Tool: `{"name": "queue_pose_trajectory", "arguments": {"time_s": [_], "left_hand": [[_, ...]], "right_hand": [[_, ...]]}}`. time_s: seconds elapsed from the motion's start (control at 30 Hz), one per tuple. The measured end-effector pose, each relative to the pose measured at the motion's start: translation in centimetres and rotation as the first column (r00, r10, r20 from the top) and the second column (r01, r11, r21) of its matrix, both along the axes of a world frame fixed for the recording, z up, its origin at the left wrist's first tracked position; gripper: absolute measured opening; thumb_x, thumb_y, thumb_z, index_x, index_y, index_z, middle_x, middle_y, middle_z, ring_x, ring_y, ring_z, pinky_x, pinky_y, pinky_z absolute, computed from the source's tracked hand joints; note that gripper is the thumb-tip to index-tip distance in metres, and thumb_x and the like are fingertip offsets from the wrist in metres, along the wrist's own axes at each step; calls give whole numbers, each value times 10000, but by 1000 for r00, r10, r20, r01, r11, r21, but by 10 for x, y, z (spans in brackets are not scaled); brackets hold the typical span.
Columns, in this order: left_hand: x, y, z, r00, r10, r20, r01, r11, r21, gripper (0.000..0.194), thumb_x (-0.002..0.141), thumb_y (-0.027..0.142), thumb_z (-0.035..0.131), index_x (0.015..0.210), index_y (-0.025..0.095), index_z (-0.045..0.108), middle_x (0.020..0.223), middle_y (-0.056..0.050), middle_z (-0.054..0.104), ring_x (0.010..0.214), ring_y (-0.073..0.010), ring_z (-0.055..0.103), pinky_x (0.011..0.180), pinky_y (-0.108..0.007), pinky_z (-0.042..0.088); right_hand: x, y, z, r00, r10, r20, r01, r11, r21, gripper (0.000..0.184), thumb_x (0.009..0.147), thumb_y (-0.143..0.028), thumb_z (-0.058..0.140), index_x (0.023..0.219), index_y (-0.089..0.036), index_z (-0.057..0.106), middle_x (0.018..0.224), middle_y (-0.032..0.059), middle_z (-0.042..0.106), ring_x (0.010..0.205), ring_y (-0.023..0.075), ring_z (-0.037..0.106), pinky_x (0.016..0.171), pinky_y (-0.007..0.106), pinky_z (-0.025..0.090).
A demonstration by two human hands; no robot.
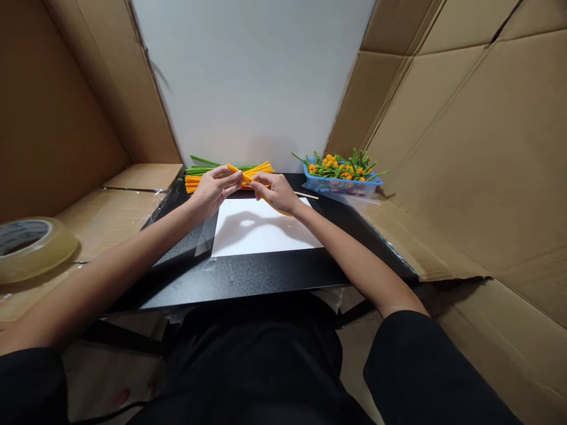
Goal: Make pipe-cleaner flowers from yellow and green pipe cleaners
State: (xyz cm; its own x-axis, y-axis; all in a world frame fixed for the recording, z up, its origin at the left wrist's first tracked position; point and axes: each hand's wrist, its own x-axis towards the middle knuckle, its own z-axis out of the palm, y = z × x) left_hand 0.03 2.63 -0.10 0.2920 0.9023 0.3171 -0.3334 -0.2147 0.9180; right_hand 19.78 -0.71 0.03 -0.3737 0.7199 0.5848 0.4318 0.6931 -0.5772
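My left hand [215,190] and my right hand [278,192] are raised just above a white sheet [261,233] on a black table [248,274]. Both pinch one orange pipe cleaner [241,175] that runs between them and curls under my right palm. Behind the hands lies a pile of orange and green pipe cleaners [199,174]. A thin wooden stick [308,195] pokes out to the right of my right hand.
A blue basket [341,184] with several green-stemmed orange flowers stands at the table's back right. A roll of clear tape [31,247] sits on cardboard at the left. Cardboard walls [465,147] close in both sides; a white wall is behind.
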Motion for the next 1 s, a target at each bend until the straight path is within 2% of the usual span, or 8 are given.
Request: {"name": "queue_pose_trajectory", "arguments": {"time_s": [0.17,0.3,0.4,0.6,0.7,0.83,0.9,1.0], "left_hand": [[5,-7,-2,998,24,56,-21,999,-40,420,634,412,935,841,156,673,849,-16,729,793,-111,700,779,-232,553],[8,-9,-4,998,52,45,-51,999,-18,473,656,524,899,901,178,691,876,-35,762,800,-148,735,747,-252,561],[8,-9,-3,999,47,2,-47,999,4,495,660,570,880,913,185,698,859,-44,771,777,-163,743,723,-263,568],[6,-7,-4,998,35,-55,-33,999,32,496,679,584,862,921,174,722,884,-55,772,693,-122,711,633,-225,556],[7,-6,-7,995,58,-85,-51,995,89,486,720,592,829,917,160,723,875,-59,768,672,-109,691,621,-223,558],[9,-7,-11,985,134,-112,-107,970,220,508,719,605,819,930,148,748,824,-52,754,669,-112,675,605,-216,555],[10,-8,-13,973,198,-115,-160,947,278,520,728,609,807,958,145,759,826,-54,748,654,-111,659,604,-225,559],[10,-8,-14,959,277,-61,-242,911,333,491,768,619,769,925,155,741,926,-65,737,756,-132,678,663,-242,577]], "right_hand": [[0,0,1,1000,13,0,-13,1000,3,343,967,-467,547,788,-184,621,667,-3,646,589,131,536,627,260,420],[1,-2,2,1000,17,-15,-18,998,-60,287,942,-440,577,823,-183,622,734,5,674,473,102,495,528,255,392],[1,-3,3,1000,2,9,-2,999,-37,272,928,-415,591,797,-179,628,723,6,670,468,102,506,529,261,393],[0,-4,0,997,-28,69,26,999,28,225,919,-359,597,811,-177,675,643,-12,620,524,120,507,577,273,388],[-1,-4,-1,1000,-20,20,20,1000,23,203,914,-364,619,919,-179,703,740,12,679,545,124,526,565,272,401],[-3,-4,-3,991,-22,-132,14,998,-59,268,965,-422,556,1025,-197,687,768,12,688,435,98,508,467,260,404],[-4,-3,-3,984,-42,-173,36,999,-38,247,976,-391,531,1051,-206,677,765,7,680,430,98,523,454,254,417],[-4,-3,-3,979,-77,-191,85,996,31,248,969,-304,520,1167,-228,649,860,19,700,516,116,594,499,257,473]]}}
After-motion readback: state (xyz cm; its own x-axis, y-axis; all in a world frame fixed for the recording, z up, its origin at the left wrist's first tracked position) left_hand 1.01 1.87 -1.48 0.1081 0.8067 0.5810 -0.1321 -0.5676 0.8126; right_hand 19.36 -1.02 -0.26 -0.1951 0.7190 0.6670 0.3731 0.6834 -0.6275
